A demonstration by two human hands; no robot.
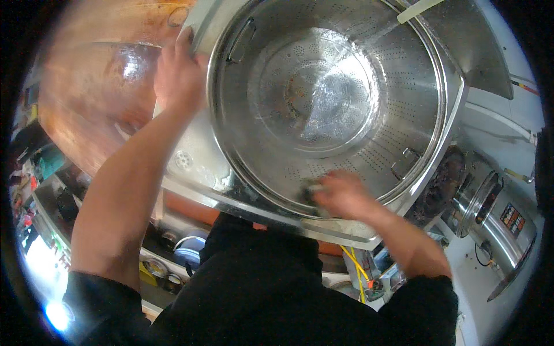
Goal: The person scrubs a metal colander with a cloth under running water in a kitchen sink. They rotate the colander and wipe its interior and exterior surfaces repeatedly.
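Observation:
A large round stainless steel colander basin [402,108] with rows of small holes and wire handles sits in the steel sink [194,142]. My right hand [346,197] is at its near wall, just inside the rim, shut on a dark scrubbing pad [309,190]. Both hand and pad are blurred. At the sink's left edge is my left hand [179,78], fingers apart and nothing in it, the thumb side close to the basin's rim. Water runs into the basin from a pale hose [417,11]. Some shallow water and brownish specks show on the perforated bottom.
A large round wooden surface [95,86] lies left of the sink. On the right stand a steel pot-like vessel [497,212] and a pale wall pipe [497,116]. Bowls [190,251] sit on a lower shelf, and yellow cords [357,268] hang below the sink.

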